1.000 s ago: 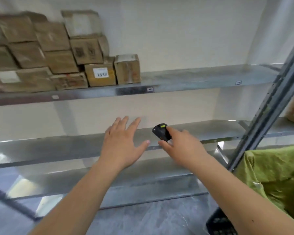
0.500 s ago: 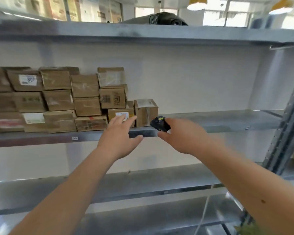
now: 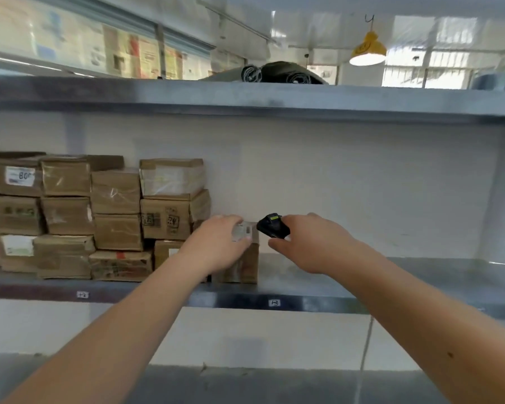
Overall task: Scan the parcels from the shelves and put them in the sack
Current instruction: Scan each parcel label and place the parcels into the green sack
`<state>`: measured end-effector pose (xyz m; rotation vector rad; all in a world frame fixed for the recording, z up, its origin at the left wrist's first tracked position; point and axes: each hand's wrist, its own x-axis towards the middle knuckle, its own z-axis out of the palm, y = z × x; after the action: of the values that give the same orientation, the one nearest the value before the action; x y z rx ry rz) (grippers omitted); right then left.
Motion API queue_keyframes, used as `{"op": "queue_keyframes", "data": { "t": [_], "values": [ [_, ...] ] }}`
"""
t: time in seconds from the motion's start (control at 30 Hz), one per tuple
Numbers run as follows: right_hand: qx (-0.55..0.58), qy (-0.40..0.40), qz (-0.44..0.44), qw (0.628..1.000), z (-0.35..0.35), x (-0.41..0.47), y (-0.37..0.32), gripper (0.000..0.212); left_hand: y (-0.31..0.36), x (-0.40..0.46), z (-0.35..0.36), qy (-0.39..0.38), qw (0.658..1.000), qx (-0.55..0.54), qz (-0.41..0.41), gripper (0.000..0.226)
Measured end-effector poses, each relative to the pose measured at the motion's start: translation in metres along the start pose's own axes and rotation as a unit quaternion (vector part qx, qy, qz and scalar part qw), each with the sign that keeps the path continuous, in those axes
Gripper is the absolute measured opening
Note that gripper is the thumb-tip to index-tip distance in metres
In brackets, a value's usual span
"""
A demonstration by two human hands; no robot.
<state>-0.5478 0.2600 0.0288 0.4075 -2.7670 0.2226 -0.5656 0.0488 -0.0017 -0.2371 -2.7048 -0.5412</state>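
Small brown cardboard parcel (image 3: 242, 262) at the right end of the stacked boxes (image 3: 99, 217), standing on the metal shelf (image 3: 391, 284), taller than wide, long axis upright, white label on top facing up. Left hand (image 3: 216, 246) laid over its top front edge, fingers curled onto the label, thumb at the right top corner: grip holding the parcel. Right hand (image 3: 309, 243) just beside, closed around a black scanner (image 3: 273, 226), its nose pointing left toward the label.
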Motion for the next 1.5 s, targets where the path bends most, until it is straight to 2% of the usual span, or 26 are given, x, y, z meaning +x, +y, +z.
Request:
{"op": "queue_keyframes", "data": {
  "t": [0.3,0.47,0.57,0.7,0.77,0.87,0.9,1.07,1.17,1.23,1.37,1.5],
  "values": [
    [-0.009,-0.048,-0.038,0.998,0.017,0.052,0.049,0.048,0.012,0.046,0.032,-0.019,0.997,0.008,-0.071,0.046],
    [-0.014,-0.063,-0.042,0.997,0.018,0.062,0.06,0.046,0.009,0.053,0.034,0.023,0.996,-0.056,-0.066,0.039],
    [-0.012,-0.064,-0.031,0.997,0.016,0.063,0.067,0.048,0.006,0.059,0.042,0.047,0.984,-0.135,-0.104,0.049],
    [-0.021,-0.069,-0.005,0.997,0.016,0.057,0.072,0.049,0.005,0.066,0.061,0.079,0.933,-0.286,-0.204,0.089],
    [-0.019,-0.072,0.007,0.997,0.016,0.052,0.072,0.047,0.004,0.066,0.071,0.089,0.903,-0.356,-0.225,0.101],
    [0.0,-0.075,0.023,0.997,0.015,0.041,0.07,0.049,0.0,0.06,0.08,0.028,0.834,-0.505,-0.221,0.121],
    [0.01,-0.074,0.027,0.997,0.015,0.036,0.068,0.051,-0.002,0.057,0.082,0.015,0.826,-0.523,-0.208,0.127],
    [0.046,-0.074,0.044,0.995,0.013,0.007,0.054,0.052,0.0,0.038,0.084,0.01,0.874,-0.48,-0.077,0.138],
    [0.051,-0.063,0.063,0.995,0.008,-0.013,0.05,0.049,0.001,0.027,0.085,0.015,0.9,-0.435,-0.016,0.113],
    [0.048,-0.056,0.079,0.994,0.005,-0.03,0.048,0.048,0.0,0.021,0.086,0.018,0.913,-0.407,0.013,0.105],
    [0.041,-0.061,0.116,0.991,0.002,-0.061,0.042,0.049,-0.006,0.009,0.086,0.003,0.925,-0.372,0.076,0.121],
    [0.035,-0.081,0.138,0.986,0.002,-0.091,0.03,0.039,-0.014,0.001,0.083,-0.01,0.922,-0.363,0.138,0.126]
  ]
}}
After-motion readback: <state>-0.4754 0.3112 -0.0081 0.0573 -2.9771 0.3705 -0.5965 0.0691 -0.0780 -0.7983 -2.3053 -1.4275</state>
